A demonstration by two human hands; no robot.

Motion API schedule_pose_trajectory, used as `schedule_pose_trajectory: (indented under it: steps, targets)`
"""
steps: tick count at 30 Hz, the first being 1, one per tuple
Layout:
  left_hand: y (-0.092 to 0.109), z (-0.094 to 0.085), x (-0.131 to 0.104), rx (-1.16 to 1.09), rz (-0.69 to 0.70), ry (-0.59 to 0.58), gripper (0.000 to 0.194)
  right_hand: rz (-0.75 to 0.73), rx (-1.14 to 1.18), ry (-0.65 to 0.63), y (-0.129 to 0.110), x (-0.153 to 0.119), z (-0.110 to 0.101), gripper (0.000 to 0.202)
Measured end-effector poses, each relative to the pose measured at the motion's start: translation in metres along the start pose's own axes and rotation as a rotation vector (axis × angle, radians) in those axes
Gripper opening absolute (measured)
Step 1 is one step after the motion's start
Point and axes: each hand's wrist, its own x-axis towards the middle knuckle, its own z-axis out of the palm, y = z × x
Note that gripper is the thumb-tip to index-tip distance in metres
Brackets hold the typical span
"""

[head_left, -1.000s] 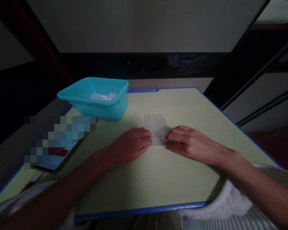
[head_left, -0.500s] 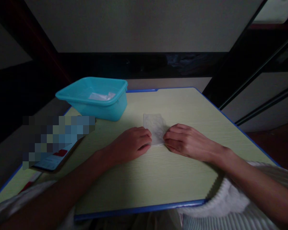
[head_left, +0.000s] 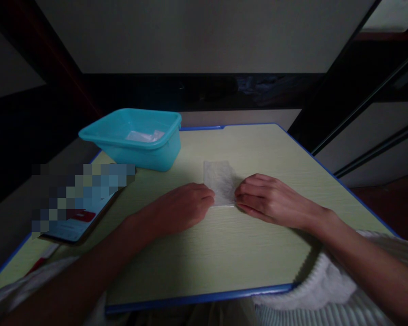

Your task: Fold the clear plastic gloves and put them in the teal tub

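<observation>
A small, thin, whitish translucent packet (head_left: 220, 179) lies flat on the pale wood-grain table (head_left: 245, 258), its lower part between my two hands. My left hand (head_left: 192, 203) is closed, fingertips pinching the packet's lower left edge. On the other side my right hand (head_left: 267, 198) has its fingers pressed together at the packet's lower right edge, resting close to the tabletop. Both thumbs are mostly hidden. The packet's surface looks wrinkled toward the right.
A turquoise plastic basin (head_left: 146, 156) with whitish plastic pieces (head_left: 144, 136) inside stands at the back left. Nearer on the left lies a phone (head_left: 70, 226), partly pixelated, and a red and white object (head_left: 42, 259). Blue edging (head_left: 197, 299) borders the table.
My right hand has shifted slightly right. The fingers of my left hand have drawn in more tightly at the packet's edge. The packet has barely moved.
</observation>
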Motion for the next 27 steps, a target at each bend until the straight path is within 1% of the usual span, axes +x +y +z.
schedule_pose_trajectory:
  steps: [7,14,17,20,23,27]
  targets:
    - [0.003,-0.001,0.001,0.124,0.062,-0.032,0.014,-0.001,0.019,-0.004,0.000,0.000,-0.001,0.029]
    - [0.003,-0.001,0.000,0.091,0.074,-0.003,0.015,0.015,0.039,0.017,-0.003,0.001,0.002,0.028]
    - [0.001,0.000,0.001,0.040,0.044,0.013,0.013,0.024,0.055,0.018,-0.005,0.002,0.005,0.027]
    - [-0.002,-0.001,0.002,-0.073,-0.015,0.017,0.013,0.022,0.047,0.033,-0.006,0.002,0.007,0.025]
    - [-0.005,-0.003,0.003,-0.189,-0.059,0.065,0.015,0.030,0.020,0.064,-0.006,0.003,0.010,0.026]
    - [-0.004,-0.004,0.004,-0.267,-0.088,0.110,0.015,0.040,-0.036,0.086,-0.008,0.006,0.012,0.026]
